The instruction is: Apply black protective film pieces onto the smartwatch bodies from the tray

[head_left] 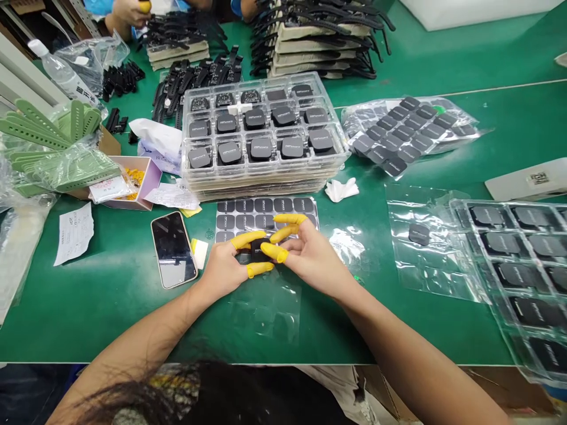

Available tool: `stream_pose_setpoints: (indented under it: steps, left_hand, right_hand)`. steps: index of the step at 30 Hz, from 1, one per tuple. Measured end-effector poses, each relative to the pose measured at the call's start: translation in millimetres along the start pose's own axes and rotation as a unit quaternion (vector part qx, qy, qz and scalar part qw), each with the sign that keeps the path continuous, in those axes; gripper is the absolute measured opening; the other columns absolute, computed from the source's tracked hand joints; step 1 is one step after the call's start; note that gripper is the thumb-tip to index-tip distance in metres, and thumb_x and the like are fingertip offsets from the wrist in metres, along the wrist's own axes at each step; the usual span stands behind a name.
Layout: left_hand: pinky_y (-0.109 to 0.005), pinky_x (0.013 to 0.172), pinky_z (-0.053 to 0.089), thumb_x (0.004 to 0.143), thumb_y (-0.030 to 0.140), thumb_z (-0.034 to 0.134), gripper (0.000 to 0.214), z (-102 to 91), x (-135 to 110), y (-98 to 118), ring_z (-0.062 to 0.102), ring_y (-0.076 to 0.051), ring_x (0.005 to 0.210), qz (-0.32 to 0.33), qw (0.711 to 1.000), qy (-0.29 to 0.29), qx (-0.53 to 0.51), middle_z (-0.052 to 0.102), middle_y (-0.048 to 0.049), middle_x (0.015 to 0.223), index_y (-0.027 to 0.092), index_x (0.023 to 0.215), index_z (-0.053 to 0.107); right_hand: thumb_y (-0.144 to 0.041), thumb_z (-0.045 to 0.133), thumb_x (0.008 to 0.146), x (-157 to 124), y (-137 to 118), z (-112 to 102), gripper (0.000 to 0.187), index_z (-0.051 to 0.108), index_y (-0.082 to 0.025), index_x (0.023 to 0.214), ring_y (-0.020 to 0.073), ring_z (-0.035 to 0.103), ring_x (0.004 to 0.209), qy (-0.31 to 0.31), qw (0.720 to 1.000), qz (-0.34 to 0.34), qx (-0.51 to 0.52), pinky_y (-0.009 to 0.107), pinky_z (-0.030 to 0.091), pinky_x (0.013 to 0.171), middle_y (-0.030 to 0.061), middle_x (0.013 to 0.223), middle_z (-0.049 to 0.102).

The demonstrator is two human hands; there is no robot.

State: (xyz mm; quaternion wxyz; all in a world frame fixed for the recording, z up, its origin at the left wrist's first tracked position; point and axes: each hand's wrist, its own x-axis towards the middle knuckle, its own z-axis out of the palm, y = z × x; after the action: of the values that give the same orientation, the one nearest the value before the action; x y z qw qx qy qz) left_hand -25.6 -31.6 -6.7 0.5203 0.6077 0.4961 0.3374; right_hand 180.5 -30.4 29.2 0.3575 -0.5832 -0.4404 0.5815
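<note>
The left hand (pixel 228 262) pinches the black case (pixel 256 251), likely steadying it for the right hand (pixel 305 254) (grip unclear), label sheet (pixel 266 205) handy at twelve o'clock.

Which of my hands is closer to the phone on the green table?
Left. Your left hand is just to the right of the phone; your right hand is farther right, beyond the left one.

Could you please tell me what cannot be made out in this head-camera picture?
In the head view:
Black piece: its right part, covered by the right hand.
Label sheet: some of its near side, behind the left hand and right hand.
Right tray: its far side, cut off by the right edge.
Paper slip: print too small.
</note>
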Motion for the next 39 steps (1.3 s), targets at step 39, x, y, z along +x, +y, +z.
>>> stream_pose_setpoints:
  steps: [39]
  left_hand:
    - [-0.055, 0.107, 0.067, 0.094, 0.042, 0.072, 0.044, 7.2, -4, 8, 0.085, -0.034, 0.112, -0.003, 1.0, 0.001, -0.012, 0.09, -0.0011, 0.107, 0.043, 0.138, 0.071]
  right_hand:
    - [-0.027, 0.092, 0.079, 268, -197, -18, 0.022, 0.083, -0.014, 0.095, 0.0246, 0.074, 0.09, 0.035, 0.823, -0.222, -0.521, 0.039, 0.059, 0.089, 0.0068, 0.085, 0.079]
